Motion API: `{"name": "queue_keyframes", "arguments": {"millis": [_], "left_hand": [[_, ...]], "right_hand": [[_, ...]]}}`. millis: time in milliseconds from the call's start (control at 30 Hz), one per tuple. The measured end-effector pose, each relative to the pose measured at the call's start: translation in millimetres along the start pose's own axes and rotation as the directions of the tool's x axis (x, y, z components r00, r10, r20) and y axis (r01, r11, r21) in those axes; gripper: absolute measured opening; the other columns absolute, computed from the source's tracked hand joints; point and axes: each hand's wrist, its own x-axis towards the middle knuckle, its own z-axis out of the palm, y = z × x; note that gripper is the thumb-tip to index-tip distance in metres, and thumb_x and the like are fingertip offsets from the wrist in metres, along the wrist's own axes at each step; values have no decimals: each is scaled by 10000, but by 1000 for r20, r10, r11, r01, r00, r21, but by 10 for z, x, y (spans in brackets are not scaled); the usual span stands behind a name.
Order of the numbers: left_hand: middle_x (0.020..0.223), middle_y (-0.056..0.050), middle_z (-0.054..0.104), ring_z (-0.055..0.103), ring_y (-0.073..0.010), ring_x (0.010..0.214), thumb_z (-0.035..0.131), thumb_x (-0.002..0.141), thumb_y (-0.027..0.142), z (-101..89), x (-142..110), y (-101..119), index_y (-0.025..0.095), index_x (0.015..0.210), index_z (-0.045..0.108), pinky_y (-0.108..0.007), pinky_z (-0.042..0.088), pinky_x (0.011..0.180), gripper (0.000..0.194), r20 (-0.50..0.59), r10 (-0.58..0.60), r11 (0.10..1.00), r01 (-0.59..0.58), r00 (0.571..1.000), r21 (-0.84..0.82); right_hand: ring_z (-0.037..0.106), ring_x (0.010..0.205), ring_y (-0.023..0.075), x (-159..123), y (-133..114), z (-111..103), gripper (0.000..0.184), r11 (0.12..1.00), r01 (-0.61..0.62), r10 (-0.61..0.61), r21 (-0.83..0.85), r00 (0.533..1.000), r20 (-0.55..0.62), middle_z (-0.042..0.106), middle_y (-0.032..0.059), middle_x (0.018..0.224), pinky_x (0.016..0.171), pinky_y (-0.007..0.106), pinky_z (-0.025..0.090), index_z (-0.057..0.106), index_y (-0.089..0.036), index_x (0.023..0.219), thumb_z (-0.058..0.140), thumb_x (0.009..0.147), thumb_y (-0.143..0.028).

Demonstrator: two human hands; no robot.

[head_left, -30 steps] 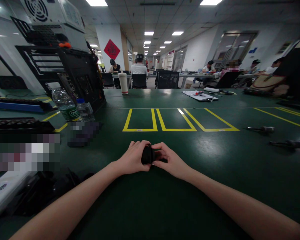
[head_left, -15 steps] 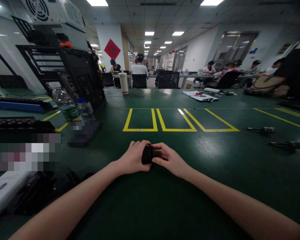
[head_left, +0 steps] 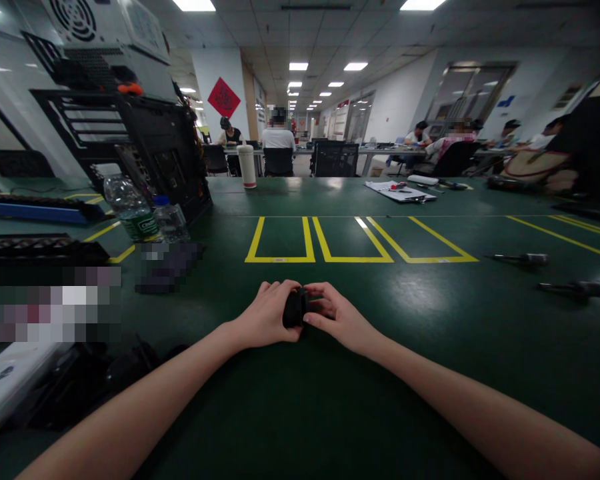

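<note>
Just above the green table [head_left: 300,407], in the middle of the head view, is a small black object [head_left: 294,312] with rounded edges; its kind cannot be made out. My left hand [head_left: 267,313] wraps around it from the left, thumb below and fingers over the top. From the other side, my right hand [head_left: 337,319] grips its right edge with curled fingertips and thumb. The fingers hide parts of the object.
Two screwdrivers [head_left: 523,259] lie on the right. Yellow tape outlines [head_left: 280,260] mark the table ahead. On the left stand clear bottles [head_left: 130,207] and a black computer case [head_left: 165,153]. A clipboard [head_left: 397,191] and white cup [head_left: 247,167] sit farther back.
My right thumb and fingers have shifted slightly against the black object's right edge. My left hand keeps its hold, and the object stays in place.
</note>
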Motion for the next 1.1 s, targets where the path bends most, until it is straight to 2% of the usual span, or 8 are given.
{"name": "queue_keyframes", "arguments": {"millis": [167,367,533,733,933,1100], "left_hand": [[1035,-57,519,507,-244,923,657,618,310,14,0,-10,202,1117,364,-374,336,812,589,-17,-1,1000,2,1000,20],[1036,-63,518,507,-247,919,647,629,317,15,-2,-7,196,1117,368,-374,343,804,575,-12,-4,1000,5,1000,25],[1026,-59,521,510,-243,915,643,640,317,1,-3,-1,204,1114,371,-373,348,800,558,2,-2,1000,2,1000,0],[1037,-64,519,506,-243,925,650,634,315,-3,-6,-8,197,1123,366,-377,344,809,578,-2,10,1000,-10,1000,-9],[1027,-55,513,502,-232,908,641,642,314,0,-7,-6,200,1108,373,-363,349,798,549,-5,7,1000,-7,1000,-4],[1019,-54,514,499,-235,903,651,629,308,6,1,-14,195,1113,365,-364,342,797,574,-12,14,1000,-13,1000,5]], "right_hand": [[505,1028,178,-12,25,0,370,996,71,-70,-63,997,11,452,23,1098,850,378,467,431,-247,1057,587,738,-143],[538,978,165,-18,-2,3,262,1000,25,-25,-11,999,25,478,12,1064,841,376,475,444,-250,1017,545,782,-191],[509,1037,181,-8,-13,-3,354,1000,4,-4,-13,1000,10,468,39,1123,869,380,455,410,-241,1087,558,771,-184],[498,1042,181,-29,5,-13,377,995,74,-72,-74,997,29,445,24,1120,866,381,458,429,-251,1065,581,741,-131],[525,993,166,-26,-18,3,271,998,54,-54,-45,998,19,465,16,1074,848,368,471,453,-246,1021,545,780,-167],[510,1031,188,-11,4,-3,397,999,11,-11,-32,1000,20,459,44,1133,869,398,456,396,-240,1115,560,764,-153]]}}
